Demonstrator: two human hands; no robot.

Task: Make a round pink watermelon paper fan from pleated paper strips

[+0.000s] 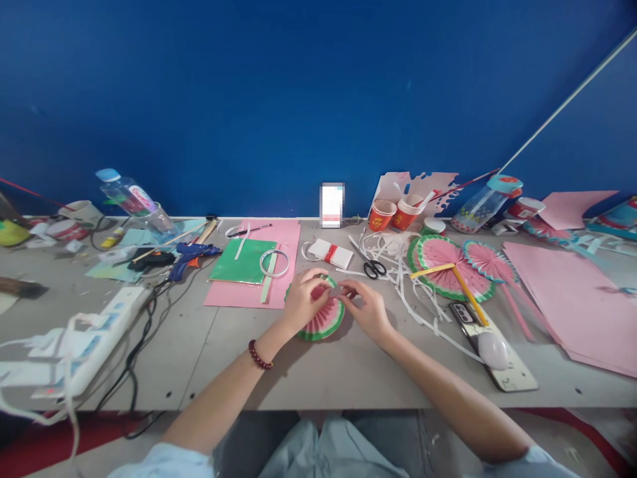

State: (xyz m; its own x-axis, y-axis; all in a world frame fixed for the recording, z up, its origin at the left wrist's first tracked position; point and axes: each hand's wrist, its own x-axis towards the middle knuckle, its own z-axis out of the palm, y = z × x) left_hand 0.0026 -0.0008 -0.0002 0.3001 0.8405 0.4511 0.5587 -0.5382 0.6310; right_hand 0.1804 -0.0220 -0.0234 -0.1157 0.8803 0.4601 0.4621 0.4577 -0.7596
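A round pleated paper fan [322, 325], pink with a green rim like a watermelon slice, lies on the table beneath both hands. My left hand [306, 302] reaches over its left side, thumb and fingers pinched together. From the right, my right hand [367, 307] pinches as well, its fingertips close to the left ones. Between the two sets of fingertips is a small greyish strip [337, 291], too small to make out clearly. My fingers and hands hide the upper part of the fan.
Green paper [243, 260] on pink sheets and a roll of tape [275, 263] lie left of the hands. Behind are white strips with a red band [331, 253] and scissors [375, 268]. A glue gun [192, 257], power strip [107, 338], larger fan [432, 255] and phone [515, 368] lie further out.
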